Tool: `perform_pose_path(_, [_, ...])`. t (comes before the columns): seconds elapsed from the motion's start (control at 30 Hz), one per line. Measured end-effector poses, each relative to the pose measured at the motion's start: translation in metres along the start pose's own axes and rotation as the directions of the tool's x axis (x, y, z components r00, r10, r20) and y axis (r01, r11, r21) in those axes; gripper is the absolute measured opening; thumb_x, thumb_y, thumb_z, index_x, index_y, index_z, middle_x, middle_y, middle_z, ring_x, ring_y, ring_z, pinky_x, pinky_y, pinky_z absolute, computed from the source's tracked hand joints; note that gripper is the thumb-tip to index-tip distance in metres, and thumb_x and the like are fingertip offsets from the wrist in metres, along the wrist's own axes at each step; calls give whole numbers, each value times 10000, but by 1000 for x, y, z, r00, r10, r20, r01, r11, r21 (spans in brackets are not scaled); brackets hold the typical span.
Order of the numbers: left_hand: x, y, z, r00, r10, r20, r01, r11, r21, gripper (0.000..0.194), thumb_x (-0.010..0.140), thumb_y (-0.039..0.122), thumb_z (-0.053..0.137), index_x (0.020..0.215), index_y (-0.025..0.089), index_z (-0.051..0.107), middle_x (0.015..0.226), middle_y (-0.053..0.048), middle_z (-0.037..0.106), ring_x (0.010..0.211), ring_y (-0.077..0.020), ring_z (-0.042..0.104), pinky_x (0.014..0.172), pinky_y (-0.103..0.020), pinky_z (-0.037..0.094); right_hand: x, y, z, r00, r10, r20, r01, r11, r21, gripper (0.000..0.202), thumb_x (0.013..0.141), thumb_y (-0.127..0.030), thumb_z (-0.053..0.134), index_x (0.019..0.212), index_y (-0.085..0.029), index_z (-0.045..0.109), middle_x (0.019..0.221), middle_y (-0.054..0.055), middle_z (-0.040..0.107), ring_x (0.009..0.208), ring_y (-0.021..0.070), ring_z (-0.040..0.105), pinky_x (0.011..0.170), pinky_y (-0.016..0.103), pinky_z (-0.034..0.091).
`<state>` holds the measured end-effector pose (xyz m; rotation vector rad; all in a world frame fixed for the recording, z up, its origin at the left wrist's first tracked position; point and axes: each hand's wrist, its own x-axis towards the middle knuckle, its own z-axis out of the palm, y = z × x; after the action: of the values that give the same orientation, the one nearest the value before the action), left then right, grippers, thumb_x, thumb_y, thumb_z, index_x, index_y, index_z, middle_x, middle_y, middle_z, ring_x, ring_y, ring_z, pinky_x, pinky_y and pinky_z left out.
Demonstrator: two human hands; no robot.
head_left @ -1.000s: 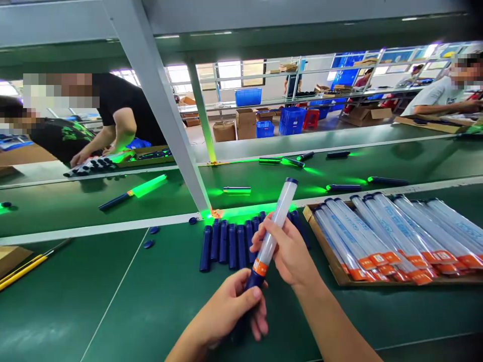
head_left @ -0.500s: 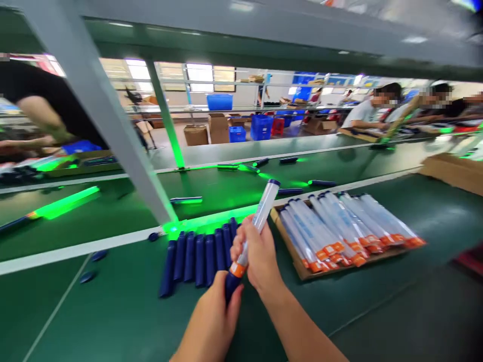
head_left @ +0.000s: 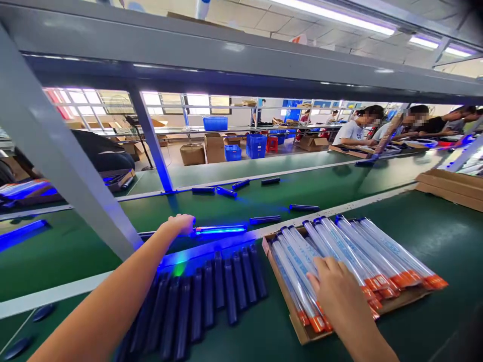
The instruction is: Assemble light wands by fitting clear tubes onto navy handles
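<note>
My left hand (head_left: 183,224) reaches over the conveyor belt, fingers closed around the handle end of a light stick (head_left: 222,230) glowing blue. The stick lies low at the belt's near edge. My right hand (head_left: 337,284) is over the clear tubes (head_left: 347,246) with orange ends, which lie side by side in a shallow cardboard tray (head_left: 298,329). Its thumb and fingers are apart and touch the tubes; none is lifted. Between my arms, several dark blue handles (head_left: 196,306) lie in a row on the green bench.
Several dark handles (head_left: 265,219) rest on the green belt (head_left: 211,211). A slanted metal post (head_left: 75,136) stands at left, under a long overhead shelf beam (head_left: 241,55). Two dark caps (head_left: 44,312) lie at lower left. Co-workers (head_left: 354,130) sit across at the far right.
My hands have parted. The left has carried the stick forward and left to the belt; the right has moved down to the tubes. The stick's light and the glow around turned from green to blue.
</note>
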<state>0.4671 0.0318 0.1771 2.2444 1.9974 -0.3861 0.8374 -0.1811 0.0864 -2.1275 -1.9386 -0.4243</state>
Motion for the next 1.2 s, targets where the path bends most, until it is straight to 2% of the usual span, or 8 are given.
perform_pose_path(0.2, [57, 107, 21, 954, 289, -80, -294, 953, -75, 402, 956, 373, 608, 1308, 181, 571, 1343, -111, 585, 1159, -264, 607, 970, -499, 524, 6, 6, -9, 992, 127, -25, -118, 969, 218, 269, 905, -248, 472, 1020, -186, 707, 980, 144, 679, 882, 313, 647, 742, 435, 524])
perform_pose_path(0.33, [65, 149, 36, 920, 375, -114, -388, 913, -128, 354, 943, 355, 631, 1242, 167, 610, 1298, -103, 612, 1147, -259, 612, 975, -499, 517, -2, 33, -30, 934, 334, 129, -329, 657, 679, 371, 837, -476, 618, 1102, -239, 723, 1083, 113, 699, 931, 305, 677, 758, 412, 572])
perform_pose_path(0.5, [15, 121, 5, 888, 386, -250, -447, 852, -273, 273, 907, 308, 661, 1137, 160, 653, 1170, -84, 669, 1098, -244, 623, 999, -463, 485, -12, 15, -56, 813, 344, 470, -406, -243, 881, 465, 696, -472, 806, 1081, -246, 672, 1152, 121, 707, 955, 314, 697, 738, 415, 609])
perform_pose_path(0.67, [-103, 62, -11, 853, 322, -410, -517, 628, -582, 343, 851, 370, 704, 1150, 241, 599, 1098, 3, 680, 1021, -200, 637, 963, -336, 486, -10, -54, -79, 844, 113, 525, -336, -651, 681, 428, 703, -277, 855, 1068, -279, 633, 887, -12, 657, 758, 165, 650, 675, 315, 595])
perform_pose_path(0.8, [-205, 47, 35, 906, 239, -350, -295, -236, -926, 406, 757, 440, 807, 1044, 226, 616, 1018, -25, 667, 1001, -226, 655, 912, -368, 527, -10, -99, -82, 834, -12, 552, -366, -762, 535, 497, 647, -217, 892, 1044, -285, 602, 909, -31, 660, 759, 172, 666, 678, 349, 607])
perform_pose_path(0.9, [-261, 65, 82, 946, 232, -226, -51, -584, -811, 397, 818, 517, 732, 1055, 217, 625, 1099, -83, 677, 1064, -293, 674, 914, -462, 548, -15, -131, -84, 800, -32, 599, -404, -767, 498, 504, 623, -218, 908, 994, -261, 569, 923, -18, 699, 746, 187, 692, 678, 371, 615])
perform_pose_path(1.03, [-294, 89, 122, 987, 143, -78, 1, -481, -877, 479, 812, 589, 714, 1059, 196, 595, 706, -2, 648, 512, -127, 620, 526, -246, 497, -26, -169, -94, 808, -63, 586, -445, -717, 537, 529, 666, -276, 889, 1073, -253, 553, 886, -4, 718, 741, 197, 708, 676, 362, 609])
perform_pose_path(1.2, [-314, 77, 127, 998, 52, -24, -18, -111, -994, 532, 890, 589, 610, 1256, 203, 607, 790, -16, 650, 604, -128, 587, 548, -233, 446, -38, -194, -112, 876, -57, 479, -415, -596, 687, 504, 728, -340, 847, 1078, -244, 497, 748, -21, 678, 660, 209, 694, 652, 385, 595])
